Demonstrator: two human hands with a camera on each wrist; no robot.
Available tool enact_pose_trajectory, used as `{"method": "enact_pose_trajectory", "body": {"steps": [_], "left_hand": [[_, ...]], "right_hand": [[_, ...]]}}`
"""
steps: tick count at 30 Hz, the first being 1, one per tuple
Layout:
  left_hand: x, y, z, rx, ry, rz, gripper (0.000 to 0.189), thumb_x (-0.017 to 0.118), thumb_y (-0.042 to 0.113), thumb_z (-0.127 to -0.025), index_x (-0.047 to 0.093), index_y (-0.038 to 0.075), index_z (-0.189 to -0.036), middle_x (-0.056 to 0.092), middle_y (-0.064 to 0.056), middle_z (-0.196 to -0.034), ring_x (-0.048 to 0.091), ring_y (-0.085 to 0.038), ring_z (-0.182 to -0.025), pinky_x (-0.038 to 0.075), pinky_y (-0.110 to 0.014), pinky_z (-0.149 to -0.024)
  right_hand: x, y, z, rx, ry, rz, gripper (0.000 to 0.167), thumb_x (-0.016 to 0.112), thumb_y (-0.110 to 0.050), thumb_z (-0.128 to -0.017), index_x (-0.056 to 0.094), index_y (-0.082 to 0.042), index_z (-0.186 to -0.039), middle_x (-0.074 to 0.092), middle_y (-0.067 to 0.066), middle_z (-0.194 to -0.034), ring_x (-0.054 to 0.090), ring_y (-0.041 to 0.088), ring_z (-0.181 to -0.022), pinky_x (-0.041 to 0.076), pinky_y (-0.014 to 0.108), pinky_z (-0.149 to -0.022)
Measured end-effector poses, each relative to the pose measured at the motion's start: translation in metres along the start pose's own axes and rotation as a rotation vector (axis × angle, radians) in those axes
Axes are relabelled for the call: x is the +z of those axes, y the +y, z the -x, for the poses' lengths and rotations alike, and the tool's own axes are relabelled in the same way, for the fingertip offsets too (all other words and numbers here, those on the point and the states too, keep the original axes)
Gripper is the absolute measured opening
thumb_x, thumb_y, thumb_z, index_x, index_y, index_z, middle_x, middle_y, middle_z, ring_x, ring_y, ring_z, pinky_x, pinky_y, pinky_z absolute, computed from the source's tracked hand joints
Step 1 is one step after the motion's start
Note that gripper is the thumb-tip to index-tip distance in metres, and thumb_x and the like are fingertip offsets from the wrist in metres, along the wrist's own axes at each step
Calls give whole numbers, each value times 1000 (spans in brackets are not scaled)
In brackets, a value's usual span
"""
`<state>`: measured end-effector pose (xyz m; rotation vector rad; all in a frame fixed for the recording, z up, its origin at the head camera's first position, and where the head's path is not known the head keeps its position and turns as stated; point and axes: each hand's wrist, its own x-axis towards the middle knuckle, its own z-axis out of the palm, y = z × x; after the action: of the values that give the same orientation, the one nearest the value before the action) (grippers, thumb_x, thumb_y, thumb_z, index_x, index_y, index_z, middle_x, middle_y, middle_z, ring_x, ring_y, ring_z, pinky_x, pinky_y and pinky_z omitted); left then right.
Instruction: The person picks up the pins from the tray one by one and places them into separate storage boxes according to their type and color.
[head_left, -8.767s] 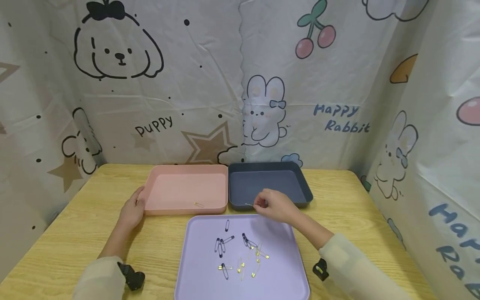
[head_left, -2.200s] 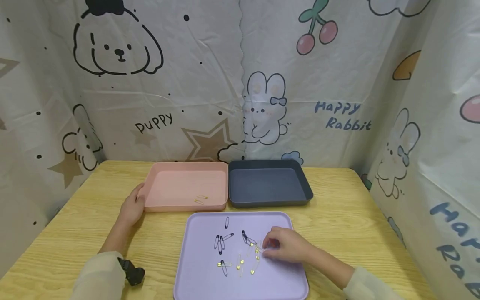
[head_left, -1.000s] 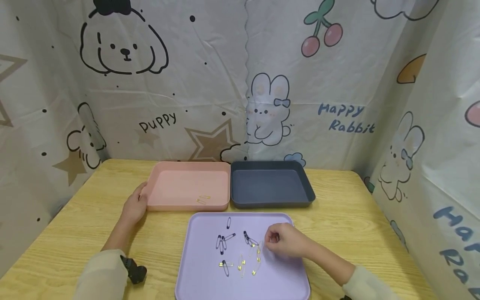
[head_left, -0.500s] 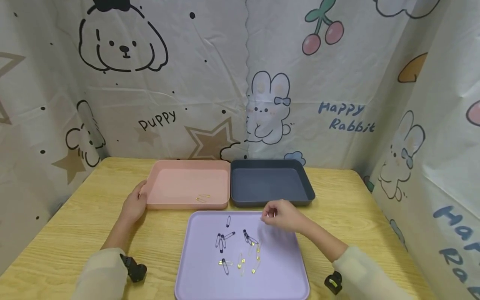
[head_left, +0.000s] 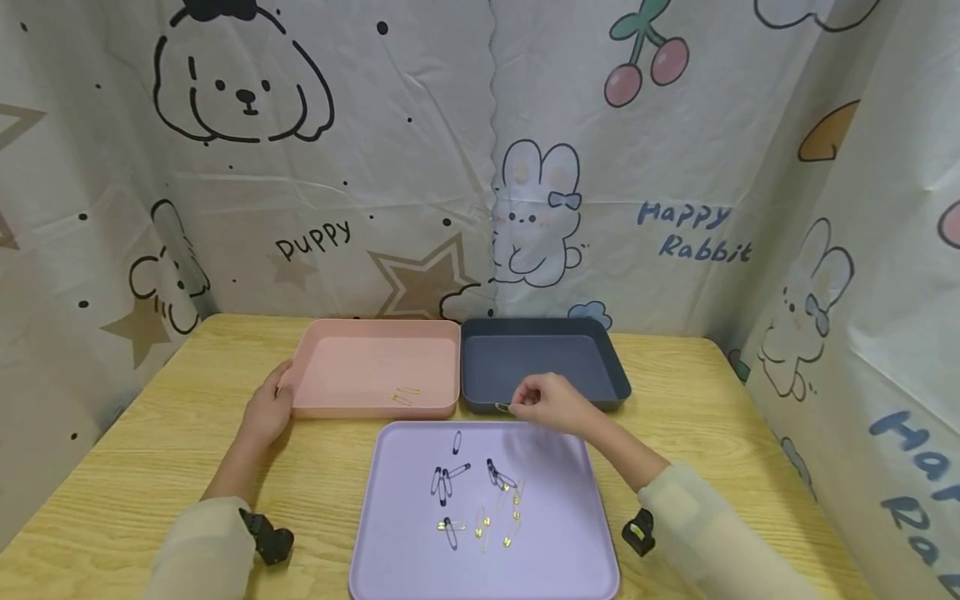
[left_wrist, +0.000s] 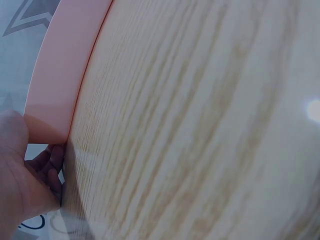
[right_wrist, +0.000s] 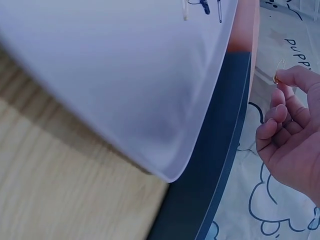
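Note:
My right hand (head_left: pixel 555 404) pinches a gold safety pin (right_wrist: pixel 276 78) between thumb and index finger, the other fingers curled in. In the head view this hand hovers by the near rim of the dark blue tray (head_left: pixel 543 362). My left hand (head_left: pixel 267 410) grips the left side of the pink tray (head_left: pixel 356 362), its thumb at the corner in the left wrist view. Two gold safety pins (head_left: pixel 402 400) lie in the pink tray. On the lilac tray (head_left: pixel 562 533) lie several black safety pins (head_left: pixel 442 492) and several gold safety pins (head_left: pixel 516 515), some overlapping.
The pink and dark blue trays stand side by side at the back of the wooden table (head_left: pixel 690 417), the lilac tray in front. A printed curtain (head_left: pixel 420 167) hangs behind the table and along both sides.
A second gold safety pin has come into the pink tray since the oldest frame. My right hand has lifted another from the lilac tray and moved it forward and left. My left hand stays put.

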<state>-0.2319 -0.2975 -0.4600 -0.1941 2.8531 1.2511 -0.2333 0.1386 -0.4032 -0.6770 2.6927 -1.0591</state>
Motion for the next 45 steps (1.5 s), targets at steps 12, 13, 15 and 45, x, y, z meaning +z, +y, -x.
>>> {"method": "enact_pose_trajectory", "body": {"steps": [12,13,15,45], "left_hand": [[0,0,0,11,11,1,51,18,23,-102,11,7,-150,20,-36,-147,21,-52,-135,19,-63,-108],[0,0,0,11,10,3,51,18,23,-102,11,7,-150,20,-36,-147,21,-52,-135,19,-63,-108],[0,0,0,5,7,6,51,17,23,-102,11,8,-150,19,-35,-147,21,-51,-135,20,-63,-108],[0,-1,0,-11,6,21,52,17,27,-102,10,10,-151,19,-35,-147,20,-52,-135,19,-63,-108]], "right_hand": [[-1,-10,-21,-11,18,25,8,67,-17,-83,67,-11,-78,60,-2,-69,49,9,-59,42,22,-55],[0,-10,-22,-10,19,26,8,67,-17,-83,67,-11,-78,60,-2,-69,49,9,-59,42,22,-55],[1,-11,-26,-5,19,28,8,67,-18,-83,67,-11,-78,60,-2,-70,49,9,-60,42,22,-55],[18,-42,-74,-35,-3,80,11,66,-18,-84,66,-8,-80,63,1,-74,53,9,-66,46,21,-63]]}}
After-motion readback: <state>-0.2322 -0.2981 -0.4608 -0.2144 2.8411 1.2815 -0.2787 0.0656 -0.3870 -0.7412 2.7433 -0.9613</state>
